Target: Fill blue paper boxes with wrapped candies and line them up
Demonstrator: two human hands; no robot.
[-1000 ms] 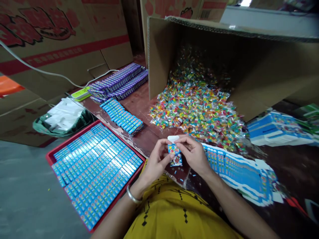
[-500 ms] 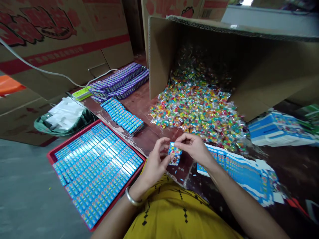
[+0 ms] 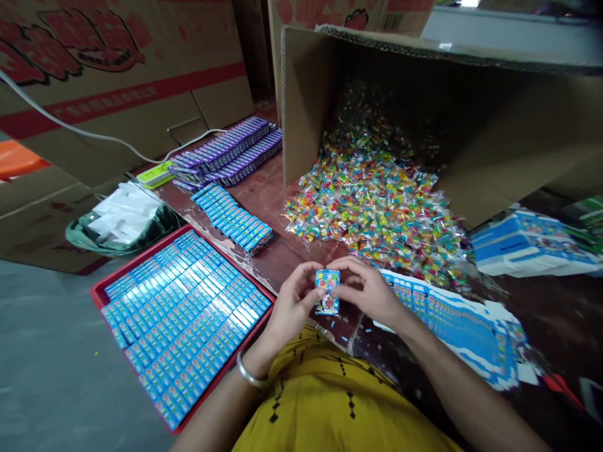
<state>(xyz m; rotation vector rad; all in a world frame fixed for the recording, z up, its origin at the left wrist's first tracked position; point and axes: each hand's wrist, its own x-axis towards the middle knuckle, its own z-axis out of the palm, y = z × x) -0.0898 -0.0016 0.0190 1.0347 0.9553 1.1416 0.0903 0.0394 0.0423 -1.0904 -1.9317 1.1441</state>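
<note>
Both hands grip one small blue candy box (image 3: 328, 304), held upright over the table's near edge with its printed front towards me. My left hand (image 3: 298, 301) is closed on its left side, thumb across the front. At its right side and top edge, the fingers of my right hand (image 3: 365, 290) are closed too. Beyond my hands spreads a heap of clear candy packets (image 3: 377, 207), spilling from a cardboard carton (image 3: 306, 107) on its side. Flat blue box blanks (image 3: 452, 326) lie fanned out beside my right forearm.
At left, a red tray (image 3: 97, 295) holds rows of blue boxes. More blue boxes (image 3: 230, 216) and stacked purple boxes (image 3: 226, 150) stand on the table (image 3: 282, 254). A green bag (image 3: 78, 235) with white paper, a cable (image 3: 94, 135) and further blanks (image 3: 532, 245) lie around.
The candy box has turned straighter, and its front shows more fully. My right hand has shifted from the top corner down along its right side.
</note>
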